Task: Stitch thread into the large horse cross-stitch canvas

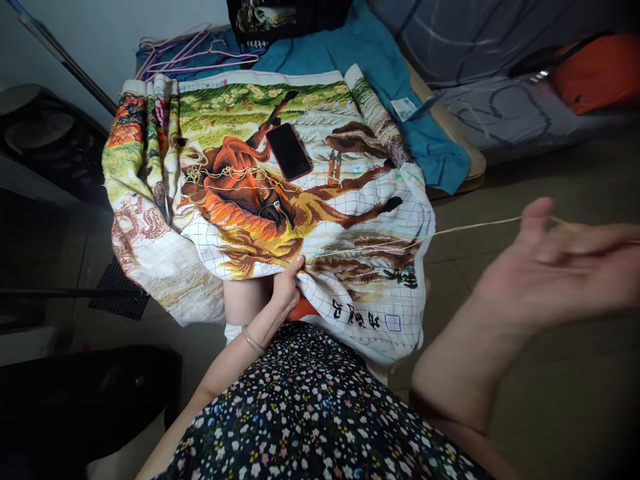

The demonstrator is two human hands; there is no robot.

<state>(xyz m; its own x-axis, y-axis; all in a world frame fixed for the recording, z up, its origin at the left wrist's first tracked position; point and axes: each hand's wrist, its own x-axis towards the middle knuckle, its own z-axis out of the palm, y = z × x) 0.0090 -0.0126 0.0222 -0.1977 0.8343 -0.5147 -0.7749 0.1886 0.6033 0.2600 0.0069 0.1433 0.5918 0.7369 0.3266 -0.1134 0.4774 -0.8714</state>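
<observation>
A large cross-stitch cloth (pixel 210 133) showing orange and brown horses lies over my lap and a low table. My left hand (pixel 286 288) grips the cloth's near edge from beneath, thumb on top. My right hand (pixel 555 267) is stretched far out to the right and blurred, pinching a pale yellow thread (pixel 425 237) pulled taut from the cloth near my left hand. Whether a needle is in its fingers cannot be made out. A tangle of loose yellow thread (pixel 225 175) rests on the orange horse.
A black phone (pixel 289 151) and small snips (pixel 334 167) lie on the cloth. Behind are a teal sheet (pixel 380 53), several wire hangers (pixel 190 53) and an orange bag (pixel 597 70) on a grey cover. A tiled floor (pixel 550 180) runs to the right.
</observation>
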